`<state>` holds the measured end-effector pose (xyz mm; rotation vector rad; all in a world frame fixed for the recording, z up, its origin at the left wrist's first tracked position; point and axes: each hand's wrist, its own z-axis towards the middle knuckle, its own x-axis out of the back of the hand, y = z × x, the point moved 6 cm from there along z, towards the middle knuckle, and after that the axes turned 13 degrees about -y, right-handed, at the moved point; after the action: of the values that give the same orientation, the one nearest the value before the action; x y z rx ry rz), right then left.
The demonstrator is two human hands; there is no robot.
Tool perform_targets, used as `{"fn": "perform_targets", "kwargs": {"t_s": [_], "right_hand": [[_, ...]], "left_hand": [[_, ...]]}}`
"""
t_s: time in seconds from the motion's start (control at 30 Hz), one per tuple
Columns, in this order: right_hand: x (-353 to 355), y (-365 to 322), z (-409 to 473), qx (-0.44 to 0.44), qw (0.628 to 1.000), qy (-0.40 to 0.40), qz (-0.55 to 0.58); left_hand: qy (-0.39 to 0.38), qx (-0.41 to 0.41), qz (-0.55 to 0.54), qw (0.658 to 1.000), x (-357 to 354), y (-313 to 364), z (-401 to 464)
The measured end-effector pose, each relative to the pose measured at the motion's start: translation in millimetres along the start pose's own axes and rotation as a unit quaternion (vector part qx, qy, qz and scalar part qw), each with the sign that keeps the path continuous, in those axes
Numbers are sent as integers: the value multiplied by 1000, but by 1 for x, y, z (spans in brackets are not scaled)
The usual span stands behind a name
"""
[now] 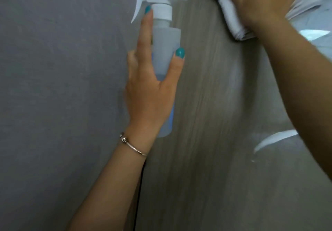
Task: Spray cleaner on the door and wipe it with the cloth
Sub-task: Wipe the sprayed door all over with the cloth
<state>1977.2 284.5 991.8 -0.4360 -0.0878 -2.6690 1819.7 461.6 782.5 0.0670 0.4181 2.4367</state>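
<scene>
The door fills the middle of my view, a grey wood-grain panel running top to bottom, with a pale wet-looking sheen on its right part, so I judge the spraying is done for this patch and I am on the wiping step. My right hand presses the cloth flat against the door near the top, fingers spread over the folded white wad and partly curled into it; the cloth sticks out below my palm. The view is smeared there, which suggests the hand is moving, but I cannot tell which way. My left hand holds the bottle upright just left of the wiped area, thumb on one side, fingers round the back, forefinger lying straight up along the neck below the trigger, not on it. The bottle is well apart from the cloth, near the door's left edge, where the plain grey wall begins. Next I would need to draw the cloth down through the sheen with even pressure, keeping the bottle clear of its path.
</scene>
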Motion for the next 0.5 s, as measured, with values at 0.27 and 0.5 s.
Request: {"fn": "perform_targets", "kwargs": {"t_s": [0.27, 0.5], "right_hand": [[-65, -16, -158, 102, 994, -2, -38], [-37, -8, -85, 149, 986, -15, -66]], "left_hand": [[6, 2, 5, 1000, 3, 7, -12], [-12, -19, -9, 1000, 4, 17, -3]]}}
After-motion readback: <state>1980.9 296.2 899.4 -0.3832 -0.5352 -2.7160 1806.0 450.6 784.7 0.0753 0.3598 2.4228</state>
